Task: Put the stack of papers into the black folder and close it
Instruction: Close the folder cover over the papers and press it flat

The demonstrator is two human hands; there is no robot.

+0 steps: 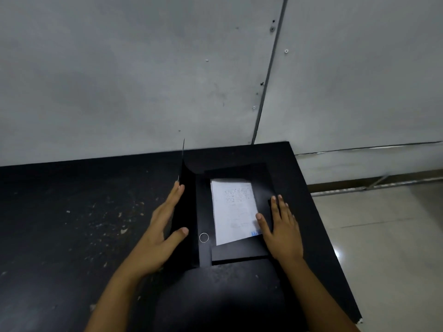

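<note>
Papers in the open black folder, one cover raised

The stack of papers (233, 207) lies in the black folder (239, 252) at frame centre, between both grips. The left hand (160, 231) holds the upright left cover, straight fingers outside, thumb on its inner face. The right hand (280, 228) lies flat and spread on the folder's right side, thumb touching the papers' lower right edge. Bare bench (72, 224) stretches left; its right edge is near the folder.

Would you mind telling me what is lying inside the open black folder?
The stack of papers lies in the black folder, on its right half, with the right hand touching it; sheets beneath the top one are covered.
</note>
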